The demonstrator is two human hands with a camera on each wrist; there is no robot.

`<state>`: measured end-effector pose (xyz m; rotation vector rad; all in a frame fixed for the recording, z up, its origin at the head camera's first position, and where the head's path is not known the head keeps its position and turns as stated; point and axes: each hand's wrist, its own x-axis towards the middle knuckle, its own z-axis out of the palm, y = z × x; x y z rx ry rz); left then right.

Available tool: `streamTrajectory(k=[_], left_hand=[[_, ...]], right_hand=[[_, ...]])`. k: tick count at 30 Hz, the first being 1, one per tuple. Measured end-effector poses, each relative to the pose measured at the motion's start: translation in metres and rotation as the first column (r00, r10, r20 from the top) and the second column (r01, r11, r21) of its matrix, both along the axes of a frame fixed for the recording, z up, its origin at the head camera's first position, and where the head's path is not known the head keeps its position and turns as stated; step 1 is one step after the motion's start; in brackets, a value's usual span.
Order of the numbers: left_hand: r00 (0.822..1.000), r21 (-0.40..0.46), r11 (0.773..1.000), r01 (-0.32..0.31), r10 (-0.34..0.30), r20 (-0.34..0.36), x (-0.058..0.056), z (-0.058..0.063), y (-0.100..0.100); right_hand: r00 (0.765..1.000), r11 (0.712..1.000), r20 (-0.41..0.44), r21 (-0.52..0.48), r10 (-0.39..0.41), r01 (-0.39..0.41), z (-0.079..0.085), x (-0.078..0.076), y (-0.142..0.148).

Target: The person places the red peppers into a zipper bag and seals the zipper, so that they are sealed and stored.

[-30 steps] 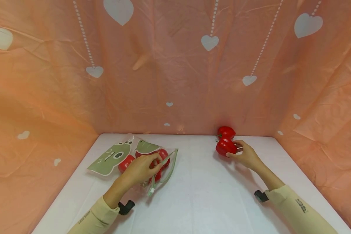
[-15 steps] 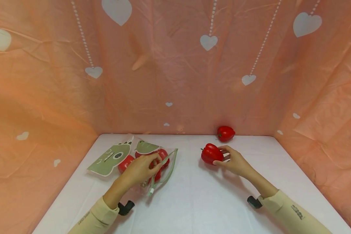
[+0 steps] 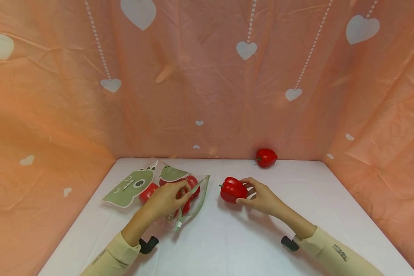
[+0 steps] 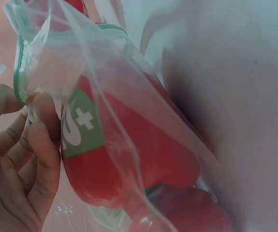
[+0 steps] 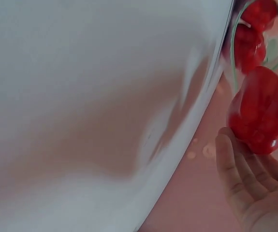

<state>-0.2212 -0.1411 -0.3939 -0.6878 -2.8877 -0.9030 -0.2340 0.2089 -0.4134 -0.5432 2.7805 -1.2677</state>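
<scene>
A clear zip bag with a green edge and green cartoon print lies at the left of the table, several red bell peppers inside it. My left hand pinches the green rim of its mouth, which gapes toward the right; the left wrist view shows the pinched rim and a pepper behind the film. My right hand holds another red bell pepper between thumb and fingers, its green stem pointing left at the bag's mouth. In the right wrist view this pepper overlaps the bag's opening.
One more red bell pepper lies at the back right, against the peach curtain printed with hearts. The white table runs between curtain walls on both sides. Black camera mounts sit under both wrists.
My right hand has carried its pepper left and nearer, away from the pepper at the back and toward the bag. The left hand and the bag stay where they were.
</scene>
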Motion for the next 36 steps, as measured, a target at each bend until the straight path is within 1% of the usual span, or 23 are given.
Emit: streamTrajectory(k=[5, 10, 20, 26, 32, 36], left_hand=[[1.0, -0.009, 1.0, -0.017, 0.017, 0.008, 0.001, 0.001, 0.0], [1.0, -0.011, 1.0, -0.023, 0.023, 0.01, 0.001, 0.002, -0.001], [1.0, 0.014, 1.0, 0.002, -0.002, 0.003, 0.001, 0.001, -0.002], [1.0, 0.021, 1.0, 0.004, -0.004, 0.004, 0.0, 0.002, -0.001], [1.0, 0.036, 0.999, 0.002, -0.003, 0.019, 0.0, 0.003, 0.0], [1.0, 0.041, 0.999, 0.016, -0.016, 0.008, 0.001, 0.003, 0.0]], right_hand=[[0.998, 0.998, 0.005, -0.016, 0.064, -0.064, 0.0, 0.006, -0.017], [0.993, 0.992, 0.007, -0.029, 0.12, -0.12, -0.002, 0.007, -0.032], [0.98, 0.98, 0.024, -0.027, 0.197, -0.196, -0.008, 0.008, -0.058], [0.978, 0.978, 0.026, -0.019, 0.208, -0.207, -0.011, 0.007, -0.07], [0.976, 0.977, 0.04, -0.005, 0.212, -0.212, -0.013, 0.007, -0.08], [0.976, 0.977, 0.048, -0.026, 0.213, -0.212, -0.014, 0.009, -0.084]])
